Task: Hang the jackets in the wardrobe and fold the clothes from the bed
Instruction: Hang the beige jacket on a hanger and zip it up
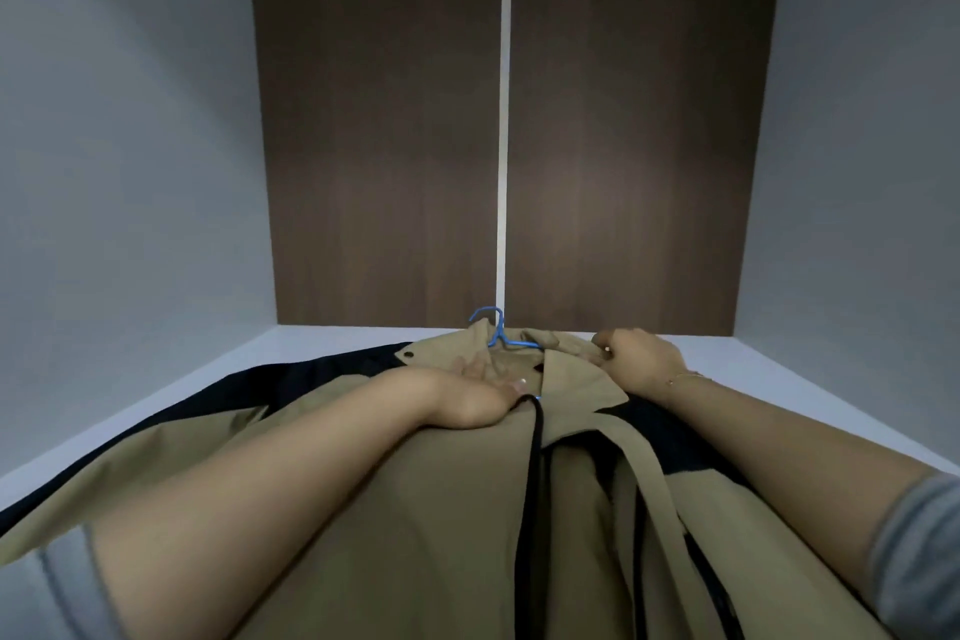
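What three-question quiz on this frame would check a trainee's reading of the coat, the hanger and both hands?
1. True or false: the blue hanger already sits inside the tan coat.
2. Which hand pinches the collar?
A. left hand
B. right hand
C. neither
3. Fill in: the left hand lies flat on the coat with its palm facing ____.

Key
1. True: only its hook and a bit of shoulder show at the collar.
2. B: its fingers curl round the collar edge.
3. Up: the fingers are straight and hold nothing.
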A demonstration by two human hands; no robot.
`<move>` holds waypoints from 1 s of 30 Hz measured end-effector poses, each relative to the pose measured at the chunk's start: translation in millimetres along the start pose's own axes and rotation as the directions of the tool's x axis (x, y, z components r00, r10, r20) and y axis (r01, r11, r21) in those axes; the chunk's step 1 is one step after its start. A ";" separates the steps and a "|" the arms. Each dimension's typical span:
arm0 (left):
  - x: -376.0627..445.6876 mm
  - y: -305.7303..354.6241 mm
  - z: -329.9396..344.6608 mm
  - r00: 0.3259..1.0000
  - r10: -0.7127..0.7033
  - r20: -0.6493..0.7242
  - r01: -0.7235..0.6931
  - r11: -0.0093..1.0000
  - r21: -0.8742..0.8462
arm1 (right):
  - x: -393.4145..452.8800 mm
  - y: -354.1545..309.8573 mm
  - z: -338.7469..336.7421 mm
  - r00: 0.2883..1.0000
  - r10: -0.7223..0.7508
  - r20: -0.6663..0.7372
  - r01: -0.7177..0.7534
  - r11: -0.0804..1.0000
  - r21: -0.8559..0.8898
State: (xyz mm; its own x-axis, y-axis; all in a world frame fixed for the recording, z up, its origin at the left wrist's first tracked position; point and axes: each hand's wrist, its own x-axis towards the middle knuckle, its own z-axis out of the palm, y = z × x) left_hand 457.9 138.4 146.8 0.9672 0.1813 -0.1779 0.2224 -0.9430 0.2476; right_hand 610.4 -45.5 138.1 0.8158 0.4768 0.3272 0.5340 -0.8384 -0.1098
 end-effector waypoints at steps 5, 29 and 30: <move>-15.9 -1.7 15.3 0.997 0.020 0.070 -0.028 0.993 0.112 | -10.5 -9.4 -14.0 0.999 0.013 0.036 -0.004 0.970 -0.244; -284.5 17.6 103.5 0.802 0.340 -0.491 -0.472 0.864 -0.174 | -319.1 -94.8 -85.3 0.975 0.006 -0.221 0.054 0.963 0.265; -293.0 15.4 116.2 0.790 0.343 -0.508 -0.478 0.864 -0.159 | -330.9 -97.3 -79.4 0.968 -0.002 -0.253 0.068 0.965 0.254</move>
State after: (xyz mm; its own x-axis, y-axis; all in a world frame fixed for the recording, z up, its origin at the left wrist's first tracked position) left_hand 163.7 38.3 92.0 0.9027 -0.0385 0.4285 -0.2504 -0.8570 0.4505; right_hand 270.9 -142.7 115.1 0.7324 0.3961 0.5538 0.6271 -0.7093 -0.3220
